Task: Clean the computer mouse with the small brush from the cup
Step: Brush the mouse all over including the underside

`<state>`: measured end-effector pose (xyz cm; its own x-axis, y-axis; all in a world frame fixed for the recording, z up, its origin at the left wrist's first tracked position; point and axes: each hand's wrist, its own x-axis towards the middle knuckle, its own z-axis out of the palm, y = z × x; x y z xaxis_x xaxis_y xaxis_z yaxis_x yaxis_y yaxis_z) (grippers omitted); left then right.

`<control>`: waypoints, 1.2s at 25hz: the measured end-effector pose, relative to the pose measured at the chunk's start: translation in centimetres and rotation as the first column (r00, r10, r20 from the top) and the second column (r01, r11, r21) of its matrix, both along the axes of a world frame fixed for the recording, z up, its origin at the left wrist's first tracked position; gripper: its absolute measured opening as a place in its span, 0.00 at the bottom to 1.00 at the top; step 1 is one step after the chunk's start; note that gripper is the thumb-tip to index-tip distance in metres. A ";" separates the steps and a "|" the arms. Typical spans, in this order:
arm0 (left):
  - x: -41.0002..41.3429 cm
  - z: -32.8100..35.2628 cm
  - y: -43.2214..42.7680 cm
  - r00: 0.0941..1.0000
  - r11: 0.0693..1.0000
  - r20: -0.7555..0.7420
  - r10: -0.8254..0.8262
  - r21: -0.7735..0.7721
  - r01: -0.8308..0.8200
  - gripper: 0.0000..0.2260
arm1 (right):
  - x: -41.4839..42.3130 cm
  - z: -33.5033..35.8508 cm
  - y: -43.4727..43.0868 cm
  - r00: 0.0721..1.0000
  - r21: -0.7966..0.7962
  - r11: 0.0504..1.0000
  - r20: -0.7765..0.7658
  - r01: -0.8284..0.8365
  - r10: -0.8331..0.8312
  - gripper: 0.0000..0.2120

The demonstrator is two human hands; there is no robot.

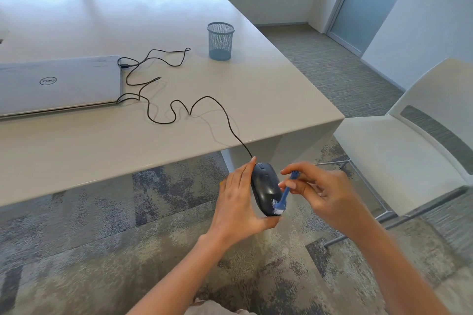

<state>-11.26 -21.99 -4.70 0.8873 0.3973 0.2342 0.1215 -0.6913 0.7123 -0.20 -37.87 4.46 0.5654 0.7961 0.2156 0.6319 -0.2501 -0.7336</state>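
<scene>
A black wired computer mouse (265, 188) is held in the air below the table's front edge, gripped along its left side and rear by my left hand (236, 202). My right hand (320, 192) pinches a small blue brush (284, 195) by its handle. The brush's white bristles rest against the mouse's rear right. The mouse's black cable (179, 105) runs up over the table edge and loops across the top to the laptop. A blue mesh cup (220, 41) stands upright on the table, far from both hands, with nothing seen in it.
A closed silver laptop (57, 84) lies at the left of the white table (256, 100). A white chair (409, 140) stands at the right of the table's corner. Patterned carpet (102, 238) lies underneath.
</scene>
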 end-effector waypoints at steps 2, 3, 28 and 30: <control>0.0 0.2 0.1 1.000 1.000 -0.004 -0.001 0.010 0.001 0.54 | -0.3 -0.1 0.1 0.999 0.003 1.000 -0.035 0.010 -0.010 0.10; 0.0 0.3 0.1 1.000 1.000 -0.005 -0.002 0.009 0.002 0.54 | -0.4 0.1 0.1 0.999 0.027 1.000 -0.050 0.015 -0.014 0.11; -0.4 0.8 0.4 0.999 0.998 -0.008 -0.041 0.042 0.042 0.55 | -1.4 2.0 -1.2 0.991 -0.066 0.990 0.048 -0.123 0.126 0.08; -0.3 0.7 0.5 0.999 0.998 -0.011 -0.046 0.047 0.046 0.56 | -0.8 2.3 -1.0 0.998 -0.002 0.998 0.025 -0.064 0.064 0.06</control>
<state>-11.53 -21.47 -3.96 0.9067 0.3448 0.2430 0.0955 -0.7290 0.6778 -1.03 -38.85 6.78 0.5080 0.8306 0.2282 0.6650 -0.2099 -0.7167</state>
